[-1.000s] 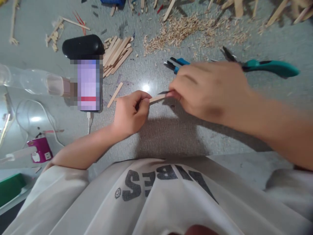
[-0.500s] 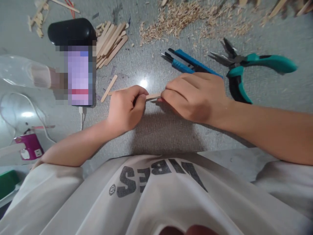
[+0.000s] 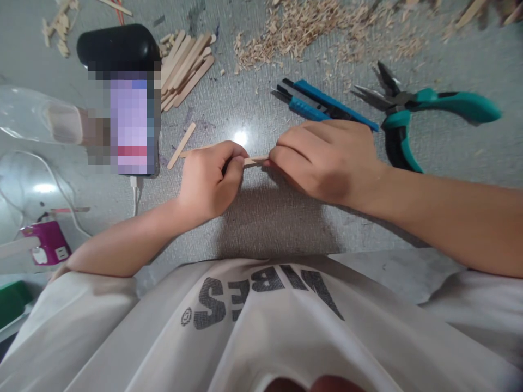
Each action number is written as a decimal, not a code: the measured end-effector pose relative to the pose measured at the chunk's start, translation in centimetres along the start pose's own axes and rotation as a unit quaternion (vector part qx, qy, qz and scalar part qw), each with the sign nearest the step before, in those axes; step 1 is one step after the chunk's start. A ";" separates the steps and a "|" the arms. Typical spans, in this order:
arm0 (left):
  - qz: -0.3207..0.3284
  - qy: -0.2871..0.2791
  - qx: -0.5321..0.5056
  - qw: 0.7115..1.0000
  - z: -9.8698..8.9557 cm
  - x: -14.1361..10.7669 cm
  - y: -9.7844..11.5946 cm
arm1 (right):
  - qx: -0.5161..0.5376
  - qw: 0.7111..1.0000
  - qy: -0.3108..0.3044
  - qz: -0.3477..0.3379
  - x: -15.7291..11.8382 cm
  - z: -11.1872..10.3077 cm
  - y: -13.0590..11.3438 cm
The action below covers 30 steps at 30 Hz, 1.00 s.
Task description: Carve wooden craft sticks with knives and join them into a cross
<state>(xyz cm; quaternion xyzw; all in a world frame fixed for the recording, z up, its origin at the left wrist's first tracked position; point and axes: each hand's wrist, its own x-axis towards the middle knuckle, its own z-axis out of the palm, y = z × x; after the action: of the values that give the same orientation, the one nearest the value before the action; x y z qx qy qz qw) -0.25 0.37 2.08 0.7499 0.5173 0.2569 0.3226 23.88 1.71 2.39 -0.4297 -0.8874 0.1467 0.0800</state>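
A pale wooden stick [image 3: 255, 160] spans the short gap between my two hands, low over the grey table [image 3: 261, 218]. My left hand [image 3: 212, 177] pinches it between thumb and curled fingers. My right hand [image 3: 327, 158] is closed around its other end, and the fingertips are mostly hidden beneath the hand. Another stick [image 3: 196, 151] pokes out behind my left hand, and a short stick [image 3: 182, 145] lies slanted just left of it. Beyond my right hand are two blue cutters [image 3: 314, 103], side by side.
Teal-handled pliers [image 3: 402, 103] lie open at the right. A stick pile [image 3: 188, 65], a black case [image 3: 118, 46] and a phone [image 3: 128, 128] with a cable stand at the upper left. Wood shavings [image 3: 302, 30] cover the back. A clear bottle [image 3: 36, 117] and purple adapter [image 3: 47, 242] are far left.
The view has shifted slightly. Both hands remain around the stick, whose visible part between them looks slightly different in angle.
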 end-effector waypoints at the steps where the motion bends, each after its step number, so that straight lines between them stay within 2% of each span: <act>1: 0.001 -0.001 0.000 1.000 0.0 0.0 0.0 | 0.001 1.000 0.002 0.000 0.0 0.0 0.0; 4: 0.003 -0.005 -0.001 1.000 0.0 0.1 0.0 | 0.005 1.000 0.011 -0.014 0.1 0.1 0.0; 8: -0.003 -0.007 -0.013 1.000 -0.1 0.1 0.2 | 0.020 1.000 0.004 0.002 0.2 -0.1 -0.1; 12: -0.017 -0.006 -0.023 1.000 -0.2 0.1 0.3 | -0.030 0.999 -0.006 -0.027 0.1 -0.1 -0.2; 15: -0.019 -0.005 -0.026 0.999 -0.3 0.2 0.2 | -0.066 0.994 0.039 -0.073 -0.3 0.7 0.3; 18: -0.014 -0.004 -0.026 1.000 -0.4 0.4 0.0 | -0.051 0.991 0.077 -0.098 -0.7 1.7 1.1; 23: -0.006 0.005 -0.047 0.999 -0.5 0.6 -0.3 | 0.036 0.995 0.071 -0.065 -1.0 1.6 1.7; 30: -0.008 0.010 -0.061 0.998 -0.5 0.8 -0.5 | -0.024 0.997 0.072 -0.003 -0.8 1.0 1.8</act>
<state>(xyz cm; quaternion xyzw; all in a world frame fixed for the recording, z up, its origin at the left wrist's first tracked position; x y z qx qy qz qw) -0.67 1.36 2.05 0.7221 0.5099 0.2925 0.3647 25.43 1.96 0.81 -0.4381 -0.8839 0.0936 0.1342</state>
